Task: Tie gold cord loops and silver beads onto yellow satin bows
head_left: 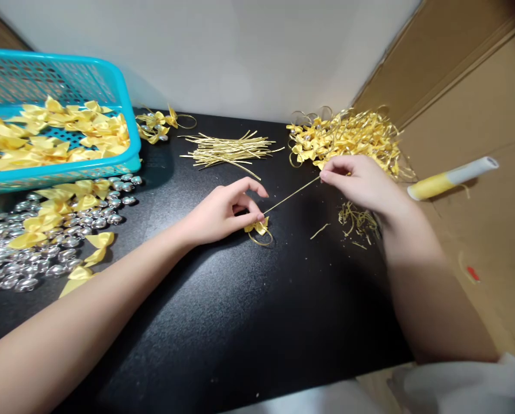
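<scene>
Over the middle of the black table, my left hand pinches a small yellow bow that has a thin gold loop hanging below it. A straight gold strand runs from that bow up to the right. Its far end is between the thumb and index finger of my right hand, which is closed near the pile of finished bows with loops. A bundle of loose gold ties lies behind my left hand. Whether a bead sits under my left fingertips cannot be seen.
At the left, a turquoise basket holds yellow bows, with silver beads and more bows in front. A few looped bows lie beside it. Gold scraps lie below my right hand. A yellow-and-white roll rests on cardboard at right.
</scene>
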Tool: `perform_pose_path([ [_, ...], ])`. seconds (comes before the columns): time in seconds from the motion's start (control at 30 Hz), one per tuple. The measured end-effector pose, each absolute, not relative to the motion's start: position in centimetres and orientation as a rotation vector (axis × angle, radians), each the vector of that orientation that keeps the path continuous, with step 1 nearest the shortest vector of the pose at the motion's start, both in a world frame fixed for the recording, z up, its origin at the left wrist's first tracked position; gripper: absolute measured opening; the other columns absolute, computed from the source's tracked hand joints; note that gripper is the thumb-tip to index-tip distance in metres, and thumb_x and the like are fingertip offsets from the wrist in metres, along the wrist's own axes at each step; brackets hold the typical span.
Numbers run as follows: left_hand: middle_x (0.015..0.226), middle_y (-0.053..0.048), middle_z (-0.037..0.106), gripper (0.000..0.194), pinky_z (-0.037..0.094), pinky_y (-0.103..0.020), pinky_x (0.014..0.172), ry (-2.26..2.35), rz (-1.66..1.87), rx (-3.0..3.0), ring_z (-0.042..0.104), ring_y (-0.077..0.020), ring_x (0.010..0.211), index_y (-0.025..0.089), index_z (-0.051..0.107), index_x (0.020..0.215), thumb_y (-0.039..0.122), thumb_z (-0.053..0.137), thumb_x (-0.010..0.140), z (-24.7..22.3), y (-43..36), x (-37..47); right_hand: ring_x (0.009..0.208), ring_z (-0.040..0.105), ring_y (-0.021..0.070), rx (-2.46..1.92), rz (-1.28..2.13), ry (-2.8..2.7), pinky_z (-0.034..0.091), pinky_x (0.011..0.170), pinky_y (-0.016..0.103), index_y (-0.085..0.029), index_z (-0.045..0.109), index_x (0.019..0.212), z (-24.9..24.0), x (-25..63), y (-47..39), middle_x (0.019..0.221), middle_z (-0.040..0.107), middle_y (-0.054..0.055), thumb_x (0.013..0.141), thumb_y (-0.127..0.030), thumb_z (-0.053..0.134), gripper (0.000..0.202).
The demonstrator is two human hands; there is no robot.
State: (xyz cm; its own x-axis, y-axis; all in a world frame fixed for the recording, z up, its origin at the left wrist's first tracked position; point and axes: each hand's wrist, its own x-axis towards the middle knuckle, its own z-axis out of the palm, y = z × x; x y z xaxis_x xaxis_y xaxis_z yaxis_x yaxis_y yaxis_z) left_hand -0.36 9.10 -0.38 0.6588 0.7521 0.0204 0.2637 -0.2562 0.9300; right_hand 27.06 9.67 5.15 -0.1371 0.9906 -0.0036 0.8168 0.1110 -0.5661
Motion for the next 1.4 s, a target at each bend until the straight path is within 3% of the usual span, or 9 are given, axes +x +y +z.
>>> perform_pose_path([
  [0.17, 0.082, -0.005, 0.076, 0.026, 0.054, -0.025, 0.064, 0.800, 0.555, 1.813, 0.073, -0.0170, 0.077, 0.018, 0.050, 0.107, 0.032, 0.062, 0.089, -0.3, 9.0, -0.2, 0.068, 0.057, 0.0168, -1.911, 0.601, -2.271, 0.039, 0.067, 0.032, -0.017, 0.071, 0.075, 4.7, 25.9, 8.9, 0.074, 0.067, 0.004, 0.080, -0.024, 0.066, 0.010],
  [0.27, 0.082, -0.004, 0.076, 0.026, 0.053, -0.025, 0.063, 0.812, 0.548, 1.847, 0.072, -0.0164, 0.075, 0.018, 0.050, 0.107, 0.032, 0.062, 0.089, -0.2, 8.9, -0.2, 0.093, 0.060, 0.0223, -1.606, 0.488, -2.342, 0.042, 0.084, 0.036, -0.016, 0.073, 0.094, 4.1, 23.2, 7.9, 0.098, 0.070, 0.009, 0.083, -0.027, 0.065, 0.017],
  [0.33, 0.080, -0.004, 0.075, 0.024, 0.052, -0.026, 0.065, 0.808, 0.561, 1.868, 0.071, -0.0160, 0.074, 0.018, 0.050, 0.104, 0.031, 0.062, 0.089, -0.2, 8.9, -0.2, 0.098, 0.061, 0.0209, -1.375, 0.663, -2.365, 0.043, 0.087, 0.033, -0.017, 0.072, 0.103, 3.5, 21.3, 7.4, 0.104, 0.071, 0.008, 0.084, -0.024, 0.066, 0.021],
  [0.43, 0.080, -0.004, 0.075, 0.022, 0.051, -0.026, 0.065, 0.809, 0.578, 1.881, 0.071, -0.0161, 0.074, 0.018, 0.048, 0.101, 0.031, 0.061, 0.088, -0.3, 9.0, -0.2, 0.085, 0.064, 0.0168, -1.353, 0.841, -2.311, 0.044, 0.078, 0.029, -0.016, 0.074, 0.095, 2.6, 19.8, 7.0, 0.092, 0.074, 0.006, 0.084, -0.019, 0.065, 0.014],
  [0.57, 0.081, -0.005, 0.076, 0.023, 0.050, -0.025, 0.062, 0.821, 0.567, 1.863, 0.072, -0.0178, 0.077, 0.019, 0.047, 0.100, 0.032, 0.061, 0.088, -0.3, 8.9, -0.2, 0.074, 0.060, 0.0141, -1.394, 0.837, -2.294, 0.041, 0.074, 0.027, -0.017, 0.075, 0.084, 2.4, 19.8, 7.1, 0.078, 0.071, 0.003, 0.085, -0.017, 0.064, 0.011],
  [0.9, 0.081, -0.004, 0.077, 0.022, 0.051, -0.024, 0.061, 0.801, 0.534, 1.862, 0.072, -0.0168, 0.074, 0.019, 0.048, 0.101, 0.029, 0.063, 0.087, -0.1, 8.7, -0.2, 0.077, 0.057, 0.0149, -1.494, 0.724, -2.290, 0.038, 0.074, 0.028, -0.016, 0.067, 0.083, 3.1, 21.1, 7.6, 0.084, 0.069, 0.003, 0.087, -0.015, 0.058, 0.010],
  [1.4, 0.083, -0.004, 0.077, 0.023, 0.053, -0.022, 0.063, 0.747, 0.569, 1.853, 0.072, -0.0166, 0.077, 0.019, 0.050, 0.101, 0.033, 0.064, 0.089, -0.9, 8.6, -0.6, 0.069, 0.054, 0.0123, -1.529, 0.627, -2.213, 0.038, 0.066, 0.025, -0.015, 0.066, 0.082, 3.2, 22.4, 8.4, 0.076, 0.064, 0.001, 0.085, -0.014, 0.058, 0.009],
])
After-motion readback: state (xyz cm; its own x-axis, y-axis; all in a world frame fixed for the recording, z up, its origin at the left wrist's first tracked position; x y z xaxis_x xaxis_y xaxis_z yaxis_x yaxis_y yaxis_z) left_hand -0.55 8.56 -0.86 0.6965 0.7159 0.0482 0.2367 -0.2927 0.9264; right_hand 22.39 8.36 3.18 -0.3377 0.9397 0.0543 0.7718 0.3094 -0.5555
